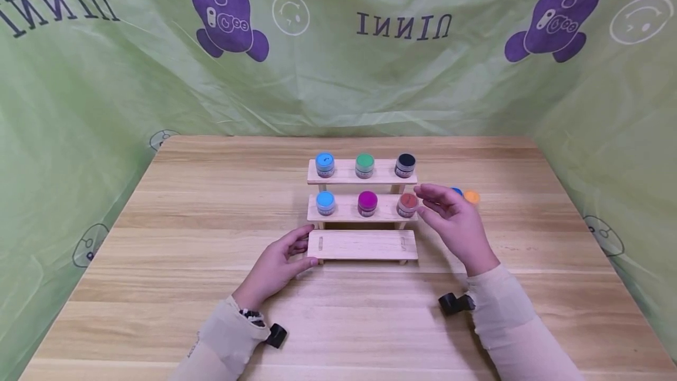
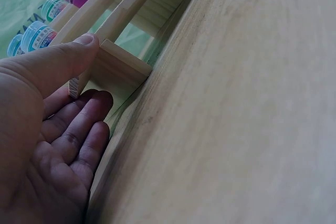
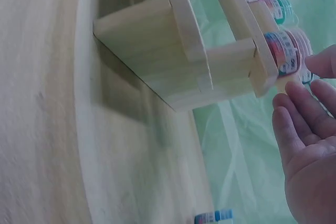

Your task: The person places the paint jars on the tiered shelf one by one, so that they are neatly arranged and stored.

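Note:
A three-tier wooden stand (image 1: 362, 246) is in the middle of the table. My left hand (image 1: 277, 266) holds the left end of its lowest shelf; the left wrist view shows the thumb (image 2: 79, 56) against the shelf's edge and the fingers bent beside it. Beside the right end of the middle shelf is my right hand (image 1: 457, 225), its fingers loosely spread around a brown paint jar (image 1: 408, 204). Whether they touch the jar is hard to tell. Sharing that shelf are a magenta jar (image 1: 367, 203) and a light blue jar (image 1: 325, 203).
Along the top shelf stand a blue jar (image 1: 325, 164), a green jar (image 1: 364, 165) and a black jar (image 1: 405, 165). An orange jar (image 1: 471, 197) and a partly hidden blue jar (image 1: 457, 191) are on the table behind my right hand. Green printed cloth (image 1: 328, 87) surrounds the table.

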`<state>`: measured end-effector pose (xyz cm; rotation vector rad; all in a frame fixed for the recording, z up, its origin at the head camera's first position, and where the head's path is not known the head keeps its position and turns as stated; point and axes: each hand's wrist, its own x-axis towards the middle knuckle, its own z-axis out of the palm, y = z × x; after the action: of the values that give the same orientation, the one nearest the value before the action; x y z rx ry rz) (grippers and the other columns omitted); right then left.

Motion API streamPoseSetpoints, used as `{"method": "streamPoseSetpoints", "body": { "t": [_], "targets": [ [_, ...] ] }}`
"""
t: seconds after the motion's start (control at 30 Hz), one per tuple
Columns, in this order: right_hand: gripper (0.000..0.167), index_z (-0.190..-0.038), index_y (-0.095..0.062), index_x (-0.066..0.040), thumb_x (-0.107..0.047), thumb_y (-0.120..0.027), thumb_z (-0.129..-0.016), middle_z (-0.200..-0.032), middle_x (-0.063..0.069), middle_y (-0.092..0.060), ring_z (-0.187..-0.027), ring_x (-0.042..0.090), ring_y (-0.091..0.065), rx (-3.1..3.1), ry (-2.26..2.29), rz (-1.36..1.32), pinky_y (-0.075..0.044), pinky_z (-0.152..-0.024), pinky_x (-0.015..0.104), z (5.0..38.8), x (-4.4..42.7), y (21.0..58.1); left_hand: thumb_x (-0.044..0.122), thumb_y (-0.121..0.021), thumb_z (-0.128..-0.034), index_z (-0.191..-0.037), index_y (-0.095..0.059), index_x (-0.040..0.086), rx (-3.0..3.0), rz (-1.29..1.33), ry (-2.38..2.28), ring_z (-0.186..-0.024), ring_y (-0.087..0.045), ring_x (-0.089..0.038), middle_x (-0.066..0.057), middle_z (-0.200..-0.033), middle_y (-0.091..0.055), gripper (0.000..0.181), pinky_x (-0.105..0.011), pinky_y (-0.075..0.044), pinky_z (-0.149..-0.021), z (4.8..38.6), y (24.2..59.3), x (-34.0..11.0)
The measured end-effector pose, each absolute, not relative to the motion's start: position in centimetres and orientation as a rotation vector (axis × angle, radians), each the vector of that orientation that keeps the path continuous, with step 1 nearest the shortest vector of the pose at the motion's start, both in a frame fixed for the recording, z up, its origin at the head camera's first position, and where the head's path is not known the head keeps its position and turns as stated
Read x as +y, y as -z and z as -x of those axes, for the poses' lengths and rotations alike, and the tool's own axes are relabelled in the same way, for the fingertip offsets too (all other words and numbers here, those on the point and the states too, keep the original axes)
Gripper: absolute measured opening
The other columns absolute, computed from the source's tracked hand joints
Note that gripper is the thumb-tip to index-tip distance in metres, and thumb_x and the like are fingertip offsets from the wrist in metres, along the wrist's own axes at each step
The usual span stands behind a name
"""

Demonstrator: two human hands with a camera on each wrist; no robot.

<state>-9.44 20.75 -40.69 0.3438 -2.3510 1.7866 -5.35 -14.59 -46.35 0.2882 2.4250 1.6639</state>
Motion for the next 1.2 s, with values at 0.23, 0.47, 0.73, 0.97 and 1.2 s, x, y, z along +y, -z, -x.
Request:
{"method": "streamPoseSetpoints", "body": {
  "t": [0.23,0.47,0.73,0.97,1.2],
  "targets": [
    [0.031,-0.123,-0.066,0.003,-0.002,-0.069,-0.093,-0.124,0.018,-0.068,-0.110,0.007,-0.064,-2.370,-1.703,-0.269,-0.051,-0.094,0.018,9.6,21.7,40.5,0.017,-0.083,-0.0847,-0.147,-0.050,0.010,2.425,-0.289,-1.658,-0.116,-0.063,-0.026,-0.011,-0.123,-0.067,0.071,-0.039,-0.051,-0.100,5.4,46.4,-14.6],
    [0.029,-0.121,-0.067,0.004,-0.002,-0.070,-0.093,-0.120,0.018,-0.070,-0.108,0.010,-0.067,-2.343,-1.693,-0.228,-0.051,-0.093,0.018,9.8,22.3,40.5,0.015,-0.083,-0.0846,-0.147,-0.051,0.010,2.423,-0.289,-1.663,-0.116,-0.063,-0.026,-0.011,-0.122,-0.068,0.070,-0.040,-0.051,-0.100,5.4,46.3,-14.6],
    [0.032,-0.124,-0.066,0.001,-0.009,-0.070,-0.095,-0.122,0.013,-0.069,-0.109,0.011,-0.066,-2.353,-1.696,-0.117,-0.052,-0.087,0.015,10.1,23.2,40.8,0.015,-0.083,-0.0845,-0.147,-0.050,0.010,2.426,-0.286,-1.659,-0.116,-0.063,-0.026,-0.011,-0.122,-0.068,0.070,-0.040,-0.050,-0.100,5.3,46.3,-14.6],
    [0.029,-0.121,-0.068,-0.001,-0.007,-0.072,-0.093,-0.113,0.000,-0.073,-0.101,0.011,-0.069,-2.266,-1.752,0.075,-0.054,-0.083,0.015,10.4,24.0,41.0,0.017,-0.083,-0.0845,-0.147,-0.051,0.011,2.430,-0.286,-1.649,-0.116,-0.063,-0.025,-0.010,-0.123,-0.068,0.070,-0.040,-0.050,-0.101,5.4,46.3,-14.6],
    [0.026,-0.118,-0.069,0.000,-0.004,-0.072,-0.092,-0.107,-0.003,-0.074,-0.100,0.011,-0.066,-2.150,-1.803,0.160,-0.052,-0.085,0.014,10.8,24.5,41.3,0.017,-0.083,-0.0846,-0.147,-0.050,0.010,2.425,-0.293,-1.654,-0.116,-0.063,-0.025,-0.011,-0.123,-0.068,0.071,-0.040,-0.050,-0.101,5.4,46.3,-14.6]
  ]
}}
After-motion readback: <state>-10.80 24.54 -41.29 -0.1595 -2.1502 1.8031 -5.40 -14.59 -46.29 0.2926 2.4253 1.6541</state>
